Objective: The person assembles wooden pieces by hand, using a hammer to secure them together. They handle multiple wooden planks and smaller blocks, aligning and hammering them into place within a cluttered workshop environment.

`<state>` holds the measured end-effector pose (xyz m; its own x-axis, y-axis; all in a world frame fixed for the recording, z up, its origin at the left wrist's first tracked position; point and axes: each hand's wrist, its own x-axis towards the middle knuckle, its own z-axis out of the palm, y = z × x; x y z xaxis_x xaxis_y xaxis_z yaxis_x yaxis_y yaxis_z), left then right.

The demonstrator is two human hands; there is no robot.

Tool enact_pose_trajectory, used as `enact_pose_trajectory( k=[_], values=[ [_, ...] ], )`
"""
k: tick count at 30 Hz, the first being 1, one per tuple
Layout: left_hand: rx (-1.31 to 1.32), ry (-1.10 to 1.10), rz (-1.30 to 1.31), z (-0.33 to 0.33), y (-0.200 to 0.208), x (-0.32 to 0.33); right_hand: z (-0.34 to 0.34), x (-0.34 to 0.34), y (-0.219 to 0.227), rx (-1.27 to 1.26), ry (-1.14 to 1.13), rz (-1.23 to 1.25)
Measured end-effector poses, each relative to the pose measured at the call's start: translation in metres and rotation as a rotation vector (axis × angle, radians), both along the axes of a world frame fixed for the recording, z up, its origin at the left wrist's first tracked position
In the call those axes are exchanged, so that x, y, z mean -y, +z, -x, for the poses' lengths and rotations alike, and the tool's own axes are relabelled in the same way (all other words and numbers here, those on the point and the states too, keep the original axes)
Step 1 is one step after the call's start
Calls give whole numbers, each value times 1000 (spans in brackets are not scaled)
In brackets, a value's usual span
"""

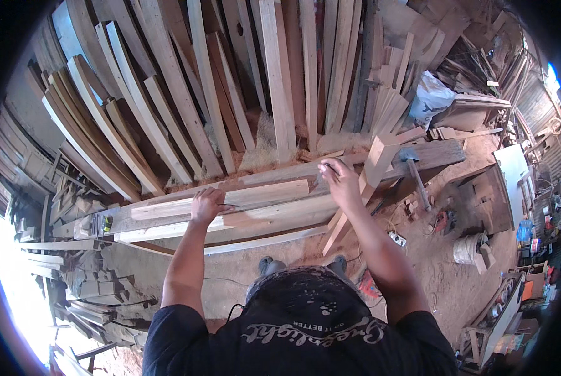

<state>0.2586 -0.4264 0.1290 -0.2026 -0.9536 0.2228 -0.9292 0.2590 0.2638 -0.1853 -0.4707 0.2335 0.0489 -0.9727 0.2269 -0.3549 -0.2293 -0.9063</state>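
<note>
A long pale wooden board [262, 195] lies along the workbench [446, 153] in front of me. My left hand [206, 203] rests on the board left of its middle, fingers curled over it; a small dark thing sticks out beside the fingers. Past the board's right end, my right hand [341, 177] is raised with its fingers pinched. Something thin and dark shows at its fingertips, too small to name. Nearer to me runs a second long pale timber [161, 232]. A thick squared post [375, 164] leans across the bench just right of my right hand.
A hammer-like tool [417, 182] with a blue-grey head hangs at the bench's right. A yellow-and-black tape measure [107, 224] sits at the left end. Upright planks [280, 81] line the back. A white power strip [397, 239] and a bucket [467, 250] stand on the floor.
</note>
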Motion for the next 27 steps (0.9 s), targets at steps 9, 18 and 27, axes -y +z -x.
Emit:
enact_pose_trajectory(
  k=[9, 18, 27],
  values=[
    [-123, 66, 129, 59, 33, -5, -29, 22, -45, -112, 42, -17],
    [-657, -221, -43, 195, 26, 53, -51, 22, -26, -254, 99, 44],
    [-873, -54, -158, 224, 18, 56, -48, 26, -16, -401, 218, -2]
  ],
)
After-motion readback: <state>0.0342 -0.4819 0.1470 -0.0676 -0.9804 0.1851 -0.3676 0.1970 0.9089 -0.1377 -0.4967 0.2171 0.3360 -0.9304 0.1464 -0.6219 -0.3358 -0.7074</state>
